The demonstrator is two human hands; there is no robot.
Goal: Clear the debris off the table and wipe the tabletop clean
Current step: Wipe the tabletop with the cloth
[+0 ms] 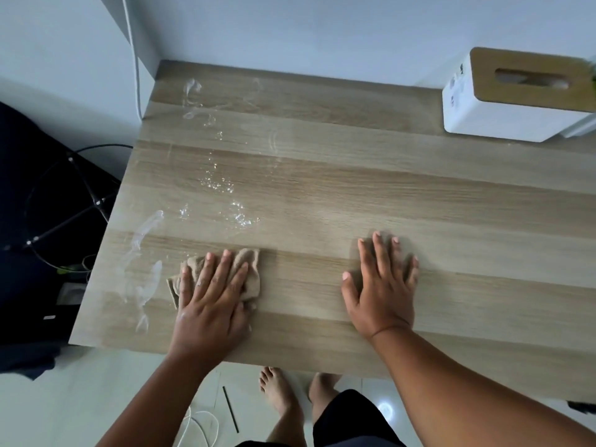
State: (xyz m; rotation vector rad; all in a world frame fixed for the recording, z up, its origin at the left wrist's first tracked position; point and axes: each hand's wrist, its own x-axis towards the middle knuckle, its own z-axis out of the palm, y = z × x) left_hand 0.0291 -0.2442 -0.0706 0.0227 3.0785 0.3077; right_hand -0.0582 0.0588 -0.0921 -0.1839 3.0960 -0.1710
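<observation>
Wet streaks and drops (213, 183) still shine on the left side of the table (354, 195), so the wiping looks only partly done. Low in the middle-left, the left hand (211, 296) presses flat on the brown cloth (248, 269). Further right, the right hand (382, 285) lies spread on dry wood. No crumbs show. A tissue box (516, 95) sits in the upper right.
</observation>
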